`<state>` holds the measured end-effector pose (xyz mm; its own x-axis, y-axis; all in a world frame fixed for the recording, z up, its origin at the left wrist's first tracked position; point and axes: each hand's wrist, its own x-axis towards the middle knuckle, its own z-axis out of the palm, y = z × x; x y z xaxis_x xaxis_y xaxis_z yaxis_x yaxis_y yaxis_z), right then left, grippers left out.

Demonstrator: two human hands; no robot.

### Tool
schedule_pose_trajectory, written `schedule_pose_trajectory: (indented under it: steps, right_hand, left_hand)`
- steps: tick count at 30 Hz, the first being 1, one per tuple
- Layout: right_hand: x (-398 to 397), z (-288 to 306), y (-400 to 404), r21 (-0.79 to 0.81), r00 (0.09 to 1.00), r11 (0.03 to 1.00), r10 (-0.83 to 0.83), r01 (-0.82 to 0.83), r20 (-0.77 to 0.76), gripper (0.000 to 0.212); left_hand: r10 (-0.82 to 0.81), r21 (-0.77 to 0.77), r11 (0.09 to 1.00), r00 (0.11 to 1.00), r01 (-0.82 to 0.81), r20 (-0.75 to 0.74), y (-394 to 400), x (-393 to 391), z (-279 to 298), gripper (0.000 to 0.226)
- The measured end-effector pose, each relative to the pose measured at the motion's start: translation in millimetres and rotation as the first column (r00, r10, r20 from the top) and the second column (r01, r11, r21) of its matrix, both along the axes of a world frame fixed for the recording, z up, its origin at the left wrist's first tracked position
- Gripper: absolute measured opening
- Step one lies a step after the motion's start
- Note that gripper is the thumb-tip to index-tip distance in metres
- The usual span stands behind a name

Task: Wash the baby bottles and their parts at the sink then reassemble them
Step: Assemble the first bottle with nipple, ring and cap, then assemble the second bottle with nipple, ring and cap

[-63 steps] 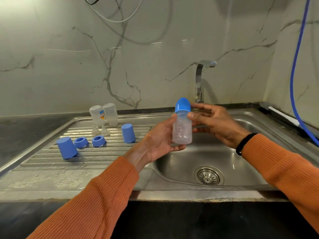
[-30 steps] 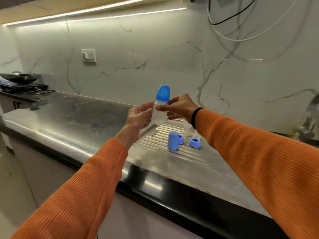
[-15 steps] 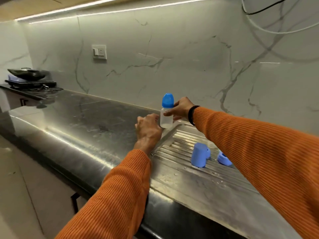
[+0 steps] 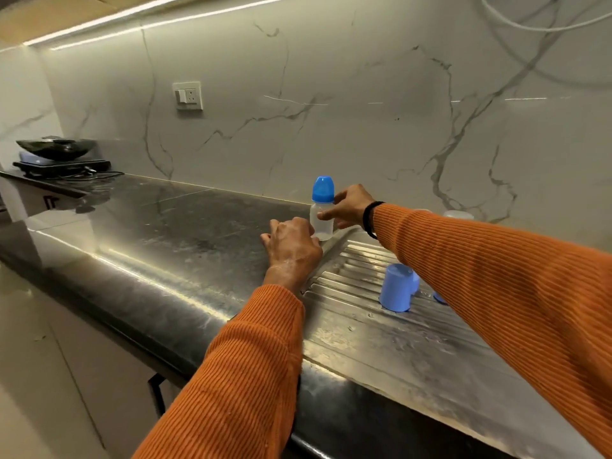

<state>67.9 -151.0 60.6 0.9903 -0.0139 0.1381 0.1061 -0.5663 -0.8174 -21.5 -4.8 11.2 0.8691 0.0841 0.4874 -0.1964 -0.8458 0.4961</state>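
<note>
Nearest the body: orange sleeves (image 4: 245,369) reach out over the dark bench (image 4: 159,246) edge.
Drainboard: a loose blue cap (image 4: 395,288) stands on the ribbed drainboard (image 4: 351,276), under the right forearm; a second blue part (image 4: 439,298) peeks out beside it.
Left hand (image 4: 291,245): knuckles up, fingers curled down near the bottle's base; I cannot tell whether they touch it or hold anything.
Right hand (image 4: 351,207): fingers (image 4: 326,214) pinch the bottle at its shoulder.
Bottle (image 4: 321,210): capped, upright, at the drainboard's far-left corner, base apparently on or just above the surface.
Risk: the raised drainboard rim could tip it if released unevenly; the right sleeve could knock the loose cap on withdrawal.
Far: socket (image 4: 188,95) on the marble wall.
</note>
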Motion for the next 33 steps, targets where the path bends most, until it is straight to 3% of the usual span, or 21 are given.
schedule_pose_trajectory:
  steps: [6,12,15,18,20,23,27,33]
  right_hand:
    - [-15.0,11.7,-14.4,-0.03,0.998,0.999,0.021,-0.022,-0.054,0.077]
    - [-45.9,51.7,-63.0,-0.168,0.996,0.985,0.043,-0.03,0.073,0.047]
    - [-70.6,64.0,-98.7,-0.408,0.966,0.909,0.026,0.083,0.256,0.037]
    - [-92.8,62.6,-136.5,-0.495,0.938,0.845,-0.02,0.201,0.347,0.03]
    - [-100.8,56.0,-161.7,-0.567,0.941,0.786,-0.052,0.244,0.333,0.03]
    - [-105.7,40.4,-194.9,-0.702,0.982,0.688,-0.096,0.182,0.16,0.046]
    - [-106.6,22.1,-218.5,-0.693,0.989,0.706,-0.112,0.147,0.095,0.062]
    - [-111.5,18.1,-230.5,-0.53,0.971,0.816,-0.155,0.231,0.184,0.049]
  left_hand:
    - [-0.055,-0.001,0.998,0.996,0.055,0.067,0.5,2.4,-4.9,0.028]
    - [-0.124,0.036,0.992,0.986,0.12,0.112,-5.1,3.0,-10.6,0.034]
    - [-0.176,0.05,0.984,0.979,0.171,0.107,-8.3,2.7,-11.6,0.035]
    - [-0.228,0.054,0.973,0.968,0.223,0.108,-13.7,-1.5,-11.8,0.033]
    - [-0.256,0.07,0.966,0.957,0.248,0.139,-18.2,-5.6,-10.6,0.029]
    - [-0.299,0.074,0.954,0.931,0.29,0.208,-26.0,-13.8,-7.4,0.025]
    - [-0.306,0.077,0.952,0.906,0.296,0.293,-36.3,-22.3,0.3,0.021]
    - [-0.328,0.089,0.943,0.846,0.321,0.419,-66.0,-36.0,31.6,0.024]
